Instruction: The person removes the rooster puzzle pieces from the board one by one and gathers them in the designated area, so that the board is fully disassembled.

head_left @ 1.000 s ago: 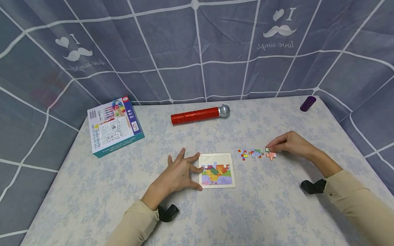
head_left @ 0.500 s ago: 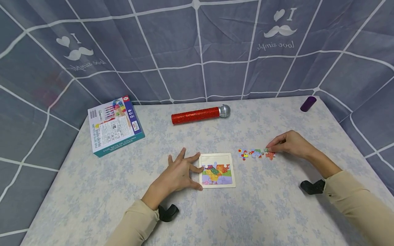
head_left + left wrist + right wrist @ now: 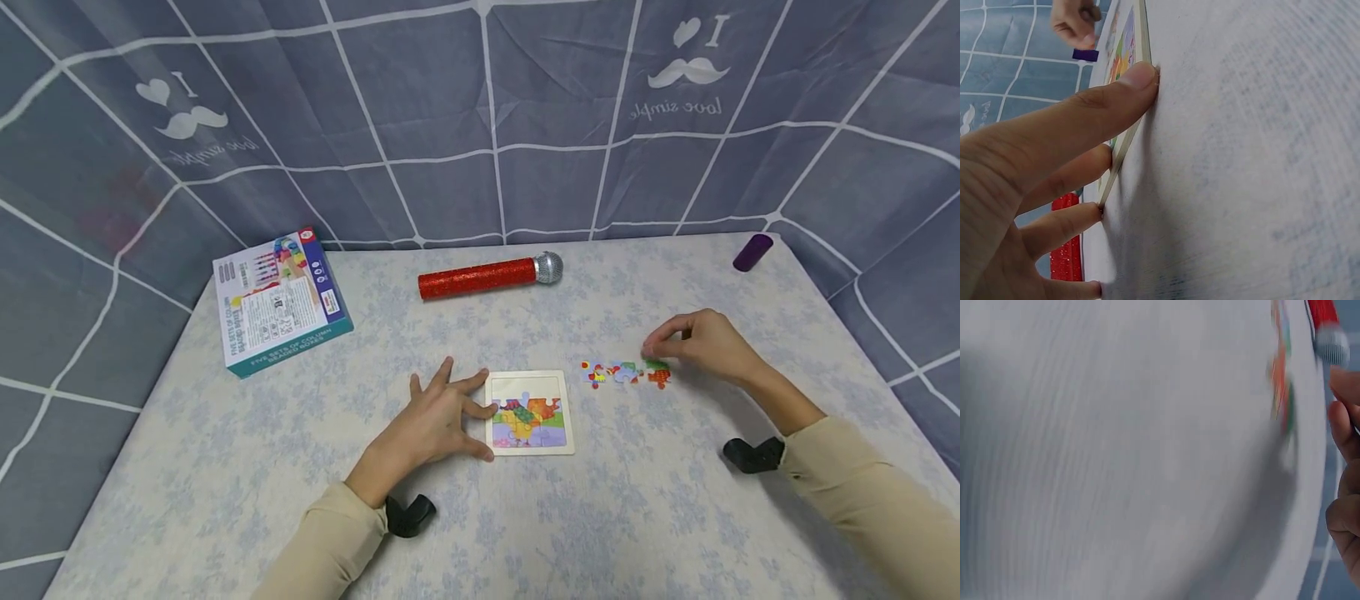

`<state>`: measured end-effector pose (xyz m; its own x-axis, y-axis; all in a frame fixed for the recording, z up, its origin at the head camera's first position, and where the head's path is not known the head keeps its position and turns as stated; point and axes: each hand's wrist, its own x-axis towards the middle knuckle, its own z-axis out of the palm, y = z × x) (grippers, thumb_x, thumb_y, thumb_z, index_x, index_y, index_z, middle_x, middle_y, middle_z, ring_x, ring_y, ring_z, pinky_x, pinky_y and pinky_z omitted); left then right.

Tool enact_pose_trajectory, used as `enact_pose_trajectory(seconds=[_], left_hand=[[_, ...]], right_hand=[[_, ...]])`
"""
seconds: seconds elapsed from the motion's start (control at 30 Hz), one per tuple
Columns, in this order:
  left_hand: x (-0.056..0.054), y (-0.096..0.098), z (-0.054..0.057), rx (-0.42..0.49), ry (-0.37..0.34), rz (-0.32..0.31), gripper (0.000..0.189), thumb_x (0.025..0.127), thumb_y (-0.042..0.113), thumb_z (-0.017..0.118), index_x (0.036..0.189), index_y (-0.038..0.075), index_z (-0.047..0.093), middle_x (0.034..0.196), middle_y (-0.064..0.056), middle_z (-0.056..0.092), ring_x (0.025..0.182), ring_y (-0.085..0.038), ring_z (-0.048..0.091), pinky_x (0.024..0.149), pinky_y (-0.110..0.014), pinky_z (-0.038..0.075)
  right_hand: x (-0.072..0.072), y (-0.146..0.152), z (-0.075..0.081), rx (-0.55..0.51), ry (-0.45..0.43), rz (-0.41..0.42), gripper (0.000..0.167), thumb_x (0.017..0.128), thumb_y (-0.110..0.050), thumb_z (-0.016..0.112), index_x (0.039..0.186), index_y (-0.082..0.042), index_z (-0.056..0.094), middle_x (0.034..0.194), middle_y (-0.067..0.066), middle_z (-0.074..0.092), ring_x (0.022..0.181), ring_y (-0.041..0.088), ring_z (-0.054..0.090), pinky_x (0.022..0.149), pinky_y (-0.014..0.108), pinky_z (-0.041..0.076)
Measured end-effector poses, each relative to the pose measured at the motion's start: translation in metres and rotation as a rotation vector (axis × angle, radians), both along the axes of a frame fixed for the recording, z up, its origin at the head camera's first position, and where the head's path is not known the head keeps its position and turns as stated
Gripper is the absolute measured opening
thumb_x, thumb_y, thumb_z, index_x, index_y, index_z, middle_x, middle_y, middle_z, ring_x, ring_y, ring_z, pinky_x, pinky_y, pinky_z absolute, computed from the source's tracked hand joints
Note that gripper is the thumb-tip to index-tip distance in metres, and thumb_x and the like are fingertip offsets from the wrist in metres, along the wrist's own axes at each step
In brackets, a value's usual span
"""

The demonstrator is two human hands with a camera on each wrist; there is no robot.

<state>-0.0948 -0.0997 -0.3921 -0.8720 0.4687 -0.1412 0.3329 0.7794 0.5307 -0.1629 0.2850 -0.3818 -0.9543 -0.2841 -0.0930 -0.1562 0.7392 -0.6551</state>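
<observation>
My left hand (image 3: 431,417) is spread at the left side of a small white-framed jigsaw puzzle (image 3: 528,377). Its thumb (image 3: 1138,78) touches one corner, and two more fingertips rest along the same edge. The tray's lower part is filled with picture pieces; the top strip is bare. Over the right of the table, my right hand (image 3: 708,346) hovers with thumb and fingertips close together and nothing visible between them. An orange and green puzzle piece (image 3: 660,377) lies just below these fingertips. Left of it are a blue-green piece (image 3: 624,372) and a red-yellow piece (image 3: 594,375).
A red glittery toy microphone (image 3: 480,281) lies behind the puzzle. A boxed bead set (image 3: 281,300) sits at the back left, and a purple cylinder (image 3: 752,252) at the far right corner. A grey checked curtain (image 3: 435,200) hangs behind.
My right hand has risen slightly off the rightmost piece, which stays in its place and now shows orange and green. The left hand has kept its position at the puzzle.
</observation>
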Motion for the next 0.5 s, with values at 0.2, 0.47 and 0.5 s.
enact_pose_trajectory(seconds=[0.2, 0.47, 0.5], left_hand=[[0.000, -0.002, 0.001, -0.004, 0.010, 0.001, 0.061, 0.060, 0.037, 0.094, 0.115, 0.017, 0.075, 0.151, -0.004, 0.044, 0.145, -0.049, 0.011, 0.099, -0.082, 0.004], [-0.001, -0.002, 0.001, -0.023, 0.003, -0.029, 0.061, 0.063, 0.040, 0.092, 0.117, 0.020, 0.073, 0.152, -0.004, 0.042, 0.145, -0.050, 0.011, 0.098, -0.082, 0.006], [-0.001, -0.002, 0.001, -0.025, 0.003, -0.030, 0.061, 0.064, 0.041, 0.092, 0.118, 0.020, 0.073, 0.152, -0.004, 0.042, 0.145, -0.050, 0.010, 0.098, -0.082, 0.006]], right_hand=[[0.006, -0.066, 0.001, -0.079, 0.045, 0.174, 0.008, 0.086, -0.015, 0.077, 0.093, -0.012, 0.079, 0.086, -0.004, 0.069, 0.054, 0.011, 0.049, 0.048, 0.025, 0.040], [0.025, -0.139, -0.007, -0.101, 0.008, 0.329, 0.021, 0.083, -0.021, 0.079, 0.103, -0.013, 0.079, 0.091, -0.009, 0.068, 0.078, 0.009, 0.058, 0.066, 0.026, 0.046], [0.027, -0.144, -0.007, -0.084, 0.011, 0.335, 0.022, 0.083, -0.023, 0.079, 0.103, -0.014, 0.079, 0.092, -0.010, 0.067, 0.079, 0.008, 0.058, 0.067, 0.027, 0.047]])
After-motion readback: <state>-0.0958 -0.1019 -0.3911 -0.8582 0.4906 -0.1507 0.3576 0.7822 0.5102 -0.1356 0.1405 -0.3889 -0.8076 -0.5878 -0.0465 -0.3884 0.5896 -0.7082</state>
